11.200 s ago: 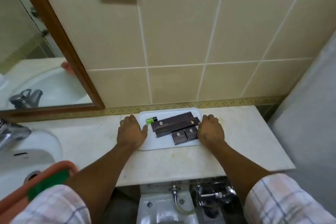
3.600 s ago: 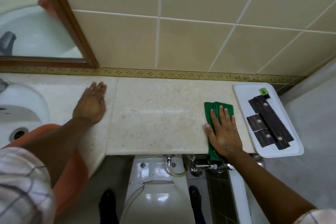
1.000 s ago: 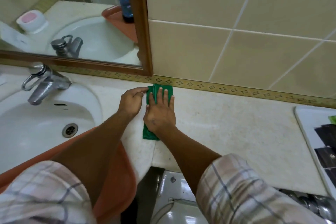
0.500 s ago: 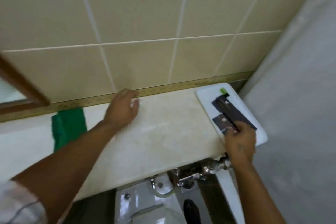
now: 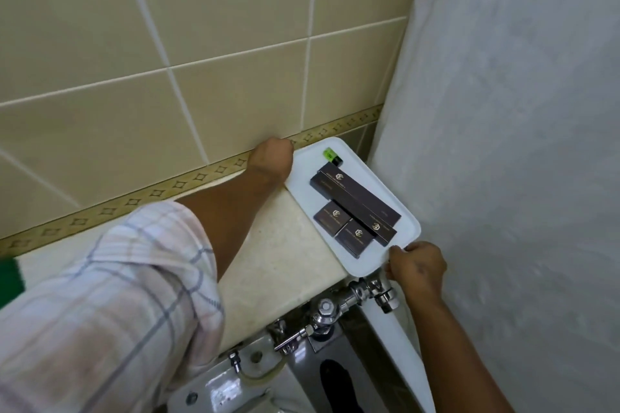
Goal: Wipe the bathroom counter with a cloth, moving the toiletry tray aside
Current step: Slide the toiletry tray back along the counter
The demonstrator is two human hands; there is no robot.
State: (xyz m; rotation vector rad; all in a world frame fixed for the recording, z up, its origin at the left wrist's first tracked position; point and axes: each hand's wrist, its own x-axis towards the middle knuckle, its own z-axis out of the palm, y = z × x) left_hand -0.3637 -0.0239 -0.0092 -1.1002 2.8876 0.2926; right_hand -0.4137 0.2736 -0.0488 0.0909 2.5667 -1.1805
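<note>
A: Head view, item one: white toiletry tray, far right end of the surface, beside the curtain. Contents?

B: Four dark boxes, one green tube.

A: Hands?

B: Right hand pinches the tray's near corner. Left hand curls at its far left edge, touching; grip cannot be told.

A: Cloth?

B: Green cloth, left edge of frame, apart from both hands.

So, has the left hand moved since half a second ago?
Yes. The left hand went right along the patterned wall border: then on the counter short of the toiletry tray, now at the tray's far left edge.
</note>
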